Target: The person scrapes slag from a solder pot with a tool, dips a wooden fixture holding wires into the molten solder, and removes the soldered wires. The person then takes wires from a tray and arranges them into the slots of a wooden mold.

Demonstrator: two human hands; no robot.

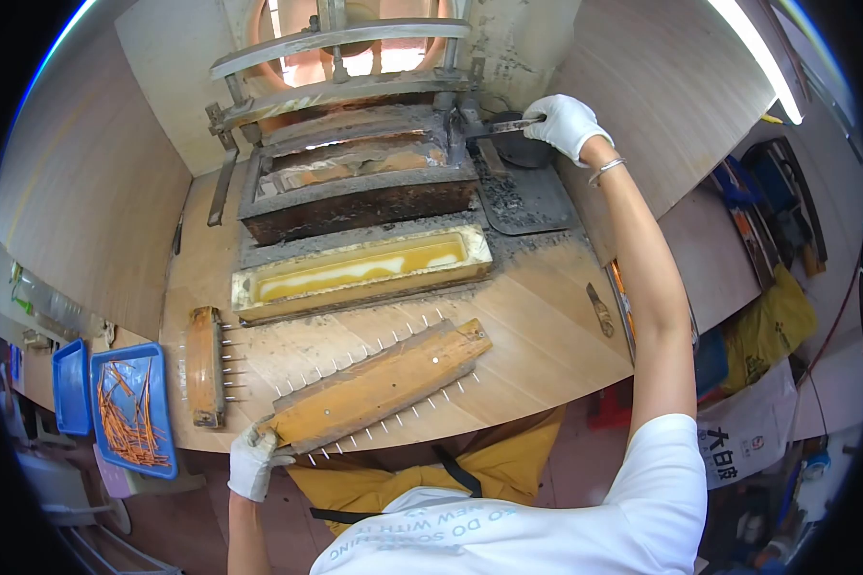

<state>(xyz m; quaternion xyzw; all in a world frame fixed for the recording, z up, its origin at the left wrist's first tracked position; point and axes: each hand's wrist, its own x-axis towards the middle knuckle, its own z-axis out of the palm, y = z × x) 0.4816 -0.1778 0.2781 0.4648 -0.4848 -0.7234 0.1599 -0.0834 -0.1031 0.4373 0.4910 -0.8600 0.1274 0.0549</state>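
Observation:
My left hand (252, 464), in a white glove, is closed on the near end of a long wooden block (379, 388) with several thin metal pins sticking out of both long sides. The block lies at a slant on the table's front edge. My right hand (568, 126), also gloved, is closed round a grey metal handle (513, 126) at the back right; the handle's far end is hard to make out. Beneath it stands a dark round pot (524, 150). In the middle lies a long trough (364, 295) with yellow and white material inside.
A sooty metal furnace box (360, 206) with a bar frame (340, 48) stands behind the trough. A smaller pinned block (204, 369) lies left, beside a blue tray (168, 446) of orange-brown strips. A knife-like tool (600, 310) lies right, and a dark debris-strewn tray (527, 206) sits behind.

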